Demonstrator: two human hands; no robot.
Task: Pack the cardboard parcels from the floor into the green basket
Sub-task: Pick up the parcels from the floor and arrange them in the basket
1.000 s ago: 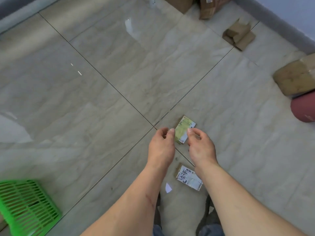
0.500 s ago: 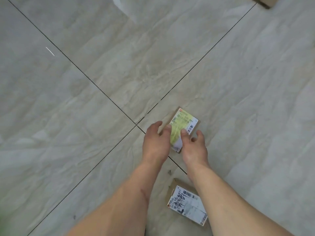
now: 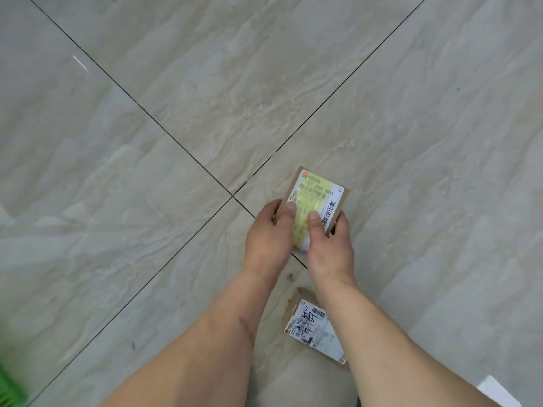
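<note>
With my left hand and right hand pinching the yellow-labelled cardboard parcel by thumbs and edges, it could slip onto the white-labelled parcel below.

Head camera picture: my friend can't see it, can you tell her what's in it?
Two hands, left and right, hold a small yellow-labelled parcel over a tiled floor. A white-labelled parcel lies nearer, and a basket edge shows bottom left.

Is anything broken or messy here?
Nothing looks broken. Both hands, left and right, hold one parcel; another parcel lies flat on the floor, unpacked.
</note>
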